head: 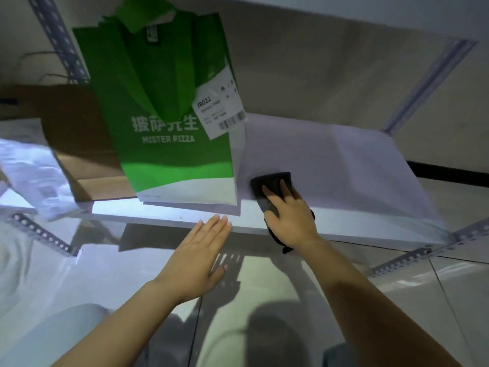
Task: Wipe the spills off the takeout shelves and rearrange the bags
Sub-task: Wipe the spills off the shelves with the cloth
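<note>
Two bare forearms come up from the near edge, with no sleeve, watch, band or glove showing on either. The left hand (201, 256) has short, plain nails, pale at the tips of its fingers (221, 225), and wears no ring. The right hand (289, 215) is also bare, its knuckles and wrist uncovered. At the near edge, low down, lie blurred shapes of light and grey-blue clothing.

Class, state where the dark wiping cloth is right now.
In the head view, the dark wiping cloth lies on the white shelf, pressed under the right hand, just right of the green paper bag.
</note>
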The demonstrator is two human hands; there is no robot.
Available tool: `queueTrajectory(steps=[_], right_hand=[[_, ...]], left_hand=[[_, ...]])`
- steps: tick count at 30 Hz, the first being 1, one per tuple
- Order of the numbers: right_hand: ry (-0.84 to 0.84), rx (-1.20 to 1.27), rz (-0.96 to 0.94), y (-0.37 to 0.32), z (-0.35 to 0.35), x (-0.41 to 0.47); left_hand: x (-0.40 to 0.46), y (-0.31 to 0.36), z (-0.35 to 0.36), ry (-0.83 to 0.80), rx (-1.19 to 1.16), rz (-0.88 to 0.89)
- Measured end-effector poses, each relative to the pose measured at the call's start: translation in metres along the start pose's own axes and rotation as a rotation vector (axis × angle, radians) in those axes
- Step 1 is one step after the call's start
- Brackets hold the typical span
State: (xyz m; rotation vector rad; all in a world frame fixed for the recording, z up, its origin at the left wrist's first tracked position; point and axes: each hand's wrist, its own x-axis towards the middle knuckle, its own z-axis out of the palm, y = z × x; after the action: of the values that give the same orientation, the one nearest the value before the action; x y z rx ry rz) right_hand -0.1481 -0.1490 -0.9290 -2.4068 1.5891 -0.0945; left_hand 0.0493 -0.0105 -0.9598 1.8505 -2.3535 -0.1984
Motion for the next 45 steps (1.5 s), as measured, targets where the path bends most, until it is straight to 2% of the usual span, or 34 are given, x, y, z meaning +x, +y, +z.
queueTrajectory(steps=[3, 7, 11, 16, 19, 26, 30, 37, 45], right_hand=[[0.008, -0.049, -0.045, 0.007, 0.003, -0.029], [0.029, -0.111, -0.072, 0.006, 0.014, -0.057], [0.052, -0.084, -0.104, -0.018, 0.022, -0.067], [0.125, -0.062, -0.225, -0.064, 0.043, -0.070], [0.156, -0.080, -0.298, -0.104, 0.057, -0.066], [0.101, -0.131, -0.267, -0.183, 0.070, -0.046], [0.079, -0.215, -0.354, -0.160, 0.064, -0.047], [0.159, -0.305, -0.302, -0.101, 0.048, -0.061], [0.116, -0.242, -0.199, -0.056, 0.038, -0.071]], left_hand=[[-0.027, -0.018, -0.001, 0.054, -0.022, -0.111], [-0.037, -0.037, -0.005, 0.141, -0.008, -0.362], [-0.036, -0.042, -0.006, 0.127, 0.077, -0.417], [-0.044, -0.070, -0.009, 0.200, 0.077, -0.586], [-0.045, -0.074, -0.005, 0.213, 0.066, -0.576], [-0.054, -0.083, -0.001, 0.197, 0.135, -0.523], [-0.058, -0.084, -0.003, 0.191, 0.153, -0.505], [-0.056, -0.076, -0.006, 0.143, 0.152, -0.520], [-0.045, -0.034, -0.011, 0.043, 0.162, -0.432]])
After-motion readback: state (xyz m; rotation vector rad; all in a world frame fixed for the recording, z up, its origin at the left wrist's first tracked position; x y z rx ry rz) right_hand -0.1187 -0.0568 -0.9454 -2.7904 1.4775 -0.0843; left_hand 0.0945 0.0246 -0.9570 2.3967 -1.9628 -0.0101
